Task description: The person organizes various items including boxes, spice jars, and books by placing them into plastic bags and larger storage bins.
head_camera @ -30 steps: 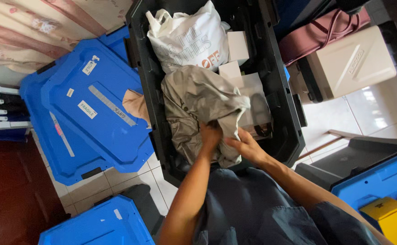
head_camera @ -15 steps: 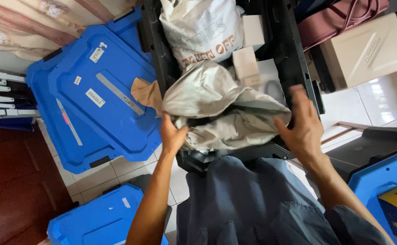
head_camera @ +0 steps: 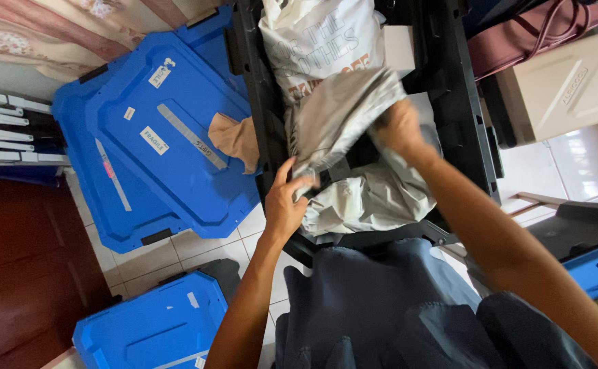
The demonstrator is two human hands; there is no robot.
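Both hands, left hand [head_camera: 286,203] and right hand [head_camera: 398,128], on grey cloth [head_camera: 353,150].

Crates [head_camera: 169,143] on tiled floor [head_camera: 176,256]

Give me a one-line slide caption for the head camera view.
Both hands, left hand and right hand, grip a grey garment over a black crate beside blue lids.

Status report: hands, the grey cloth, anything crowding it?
Left hand and right hand both grip the grey cloth. Cloth half out of black crate. White bag crowds behind.
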